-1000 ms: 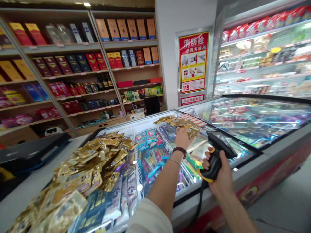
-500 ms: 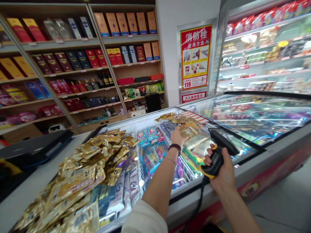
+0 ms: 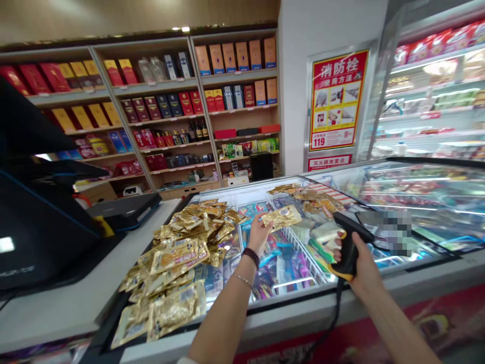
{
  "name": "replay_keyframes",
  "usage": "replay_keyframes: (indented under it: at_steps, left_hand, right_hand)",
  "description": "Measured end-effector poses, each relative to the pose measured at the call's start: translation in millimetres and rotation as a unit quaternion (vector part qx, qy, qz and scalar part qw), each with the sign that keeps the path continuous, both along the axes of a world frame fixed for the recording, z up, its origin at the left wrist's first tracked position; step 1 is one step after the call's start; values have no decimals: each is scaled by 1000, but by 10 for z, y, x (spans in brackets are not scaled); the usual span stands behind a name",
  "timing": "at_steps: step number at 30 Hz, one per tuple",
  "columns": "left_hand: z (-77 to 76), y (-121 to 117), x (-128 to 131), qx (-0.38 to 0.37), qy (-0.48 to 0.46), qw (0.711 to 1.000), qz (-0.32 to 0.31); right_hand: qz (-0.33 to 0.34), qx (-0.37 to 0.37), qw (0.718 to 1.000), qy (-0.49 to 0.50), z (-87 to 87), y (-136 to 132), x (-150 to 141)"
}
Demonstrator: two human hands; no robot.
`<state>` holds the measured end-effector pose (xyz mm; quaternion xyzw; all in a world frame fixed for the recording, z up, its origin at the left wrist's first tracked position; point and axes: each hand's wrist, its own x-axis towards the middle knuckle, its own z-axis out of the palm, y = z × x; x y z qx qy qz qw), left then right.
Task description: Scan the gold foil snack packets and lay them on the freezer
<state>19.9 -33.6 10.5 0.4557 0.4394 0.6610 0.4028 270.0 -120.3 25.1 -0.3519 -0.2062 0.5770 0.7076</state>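
My left hand (image 3: 259,234) pinches a gold foil sachet (image 3: 281,218) above the freezer's middle compartment, with a beaded bracelet and a thin chain on the wrist. My right hand (image 3: 361,262) is wrapped around the grip of a black and yellow handheld barcode scanner (image 3: 349,251), its cord hanging down. A heap of gold foil sachets (image 3: 182,247) lies on the left of the chest freezer (image 3: 265,189), and more sachets (image 3: 308,201) lie at its far side. A pixelated patch (image 3: 384,232) hides something just past the scanner.
A black checkout terminal (image 3: 38,202) and a dark flat device (image 3: 125,212) stand on the white counter (image 3: 64,298). Wooden shelves of boxed goods (image 3: 151,101) fill the back wall. A fire-hydrant poster (image 3: 338,100) hangs beside a chilled display case (image 3: 428,91).
My left hand now holds a gold sachet over the middle of the freezer, further left than before. The view has turned and lifted, showing more of the counter and shelves.
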Motion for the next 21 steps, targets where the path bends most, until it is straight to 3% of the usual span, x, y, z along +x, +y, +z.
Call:
replay_keyframes:
  at_steps: [4, 9, 15, 21]
  left_hand:
    - [38, -117, -252, 13, -82, 996, 18]
    - [103, -152, -412, 18, -156, 987, 38]
    - [129, -135, -448, 25, -205, 978, 41]
    - [112, -158, -386, 26, -227, 973, 23]
  right_hand:
    - [46, -16, 997, -54, 117, -76, -282]
    - [78, 47, 971, -219, 233, -299, -695]
    - [57, 95, 929, -354, 256, -546, -1029]
    - [85, 108, 901, -411, 214, -537, -1090]
